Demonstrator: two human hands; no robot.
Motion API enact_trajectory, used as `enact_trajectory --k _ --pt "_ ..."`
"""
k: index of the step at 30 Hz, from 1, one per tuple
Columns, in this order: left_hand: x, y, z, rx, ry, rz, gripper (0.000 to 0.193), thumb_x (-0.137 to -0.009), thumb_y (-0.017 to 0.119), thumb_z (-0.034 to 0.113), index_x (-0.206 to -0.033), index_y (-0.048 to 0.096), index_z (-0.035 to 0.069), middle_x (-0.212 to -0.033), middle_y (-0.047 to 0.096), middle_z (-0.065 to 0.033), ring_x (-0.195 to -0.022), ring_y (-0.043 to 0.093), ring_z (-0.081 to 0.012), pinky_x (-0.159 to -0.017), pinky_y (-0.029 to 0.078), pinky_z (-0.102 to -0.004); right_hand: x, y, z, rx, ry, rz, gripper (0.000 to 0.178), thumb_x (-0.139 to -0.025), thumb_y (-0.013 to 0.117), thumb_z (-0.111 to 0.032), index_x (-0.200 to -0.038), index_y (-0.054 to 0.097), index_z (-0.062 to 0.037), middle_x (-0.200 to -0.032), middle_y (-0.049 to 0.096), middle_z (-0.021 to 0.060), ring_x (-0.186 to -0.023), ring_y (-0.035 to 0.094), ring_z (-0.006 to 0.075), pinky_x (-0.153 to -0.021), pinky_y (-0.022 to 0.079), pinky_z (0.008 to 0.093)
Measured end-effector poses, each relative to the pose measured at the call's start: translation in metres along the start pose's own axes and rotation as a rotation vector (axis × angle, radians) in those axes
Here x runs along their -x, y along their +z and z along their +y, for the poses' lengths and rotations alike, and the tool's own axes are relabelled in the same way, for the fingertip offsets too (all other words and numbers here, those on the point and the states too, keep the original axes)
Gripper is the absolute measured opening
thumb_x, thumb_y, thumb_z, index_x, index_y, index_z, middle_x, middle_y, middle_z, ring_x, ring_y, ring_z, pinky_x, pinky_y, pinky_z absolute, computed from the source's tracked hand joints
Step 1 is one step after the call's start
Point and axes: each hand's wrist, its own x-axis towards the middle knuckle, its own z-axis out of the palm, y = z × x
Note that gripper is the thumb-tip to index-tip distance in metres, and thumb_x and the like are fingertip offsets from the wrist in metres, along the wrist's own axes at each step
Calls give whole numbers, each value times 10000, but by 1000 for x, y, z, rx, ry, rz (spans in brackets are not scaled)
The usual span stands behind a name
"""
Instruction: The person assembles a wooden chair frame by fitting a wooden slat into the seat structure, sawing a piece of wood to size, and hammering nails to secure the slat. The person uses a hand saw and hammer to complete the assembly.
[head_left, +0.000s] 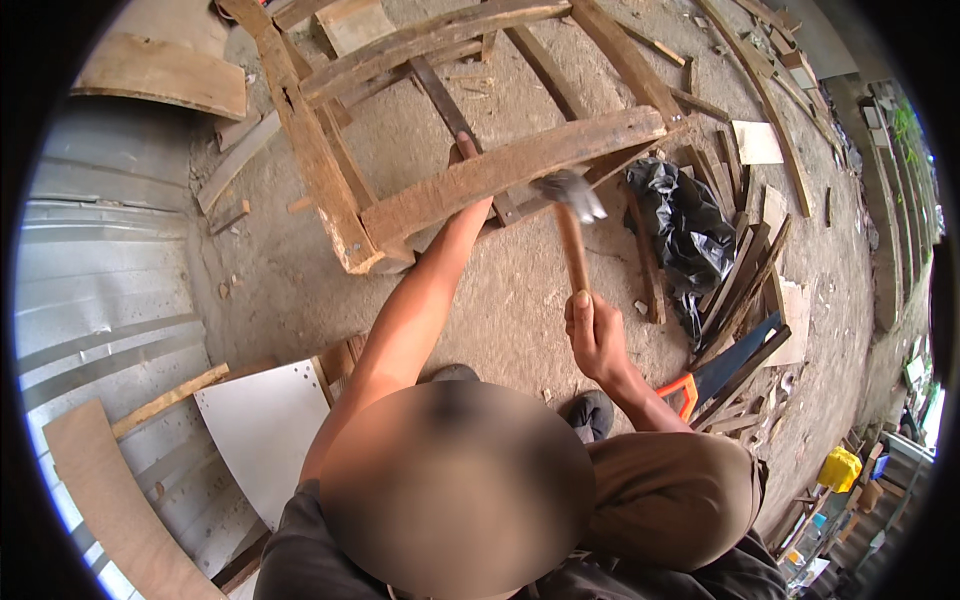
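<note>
A worn wooden frame [505, 168] of thick rails, legs and cross slats stands on the ground in front of me. My left arm passes beneath its near rail, and my left hand [464, 147] shows beyond it, fingers closed on a dark narrow slat [436, 92]; the rail hides much of this hand. My right hand [597, 335] grips the wooden handle of a hammer [572, 240]. The hammer's metal head, smeared by motion, is beside the near rail, close to its right end. I cannot tell whether it touches the wood.
Right of the frame lie a black plastic bag [690, 225], scrap wood [745, 275] and a handsaw [735, 360] with an orange handle. Corrugated metal sheets [110, 270] line the left side, with a white board [265, 430] and a curved plywood piece [115, 500] nearby.
</note>
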Motion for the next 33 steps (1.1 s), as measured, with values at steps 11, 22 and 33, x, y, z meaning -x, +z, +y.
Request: enact_trajectory --k 11,22,33 --pt "-9 3 -28 -57 169 60 672 -1009 378 619 -1089 513 -34 -889 606 -247 -784 615 -386 -668 481 -455 0 10 20 62 -76 -38 454 -1061 413 -361 -836 560 5 -561 534 161 -499 575 294 -496 432 425" --pt "-10 18 -30 200 -83 -23 651 -1006 360 633 -1104 487 2 -980 601 -203 -926 576 -333 -845 445 -452 -4 0 -9 -2 168 13 514 -1063 417 -385 -799 577 26 -582 565 194 -550 599 258 -565 456 473" --pt "-20 -30 -34 21 -57 -135 574 -1056 362 464 -1273 561 -29 -1259 611 -243 -1180 576 -362 -980 444 -456 18 35 47 -78 224 97 523 -1056 420 -441 -836 573 8 -608 559 183 -536 563 281 -548 449 461"
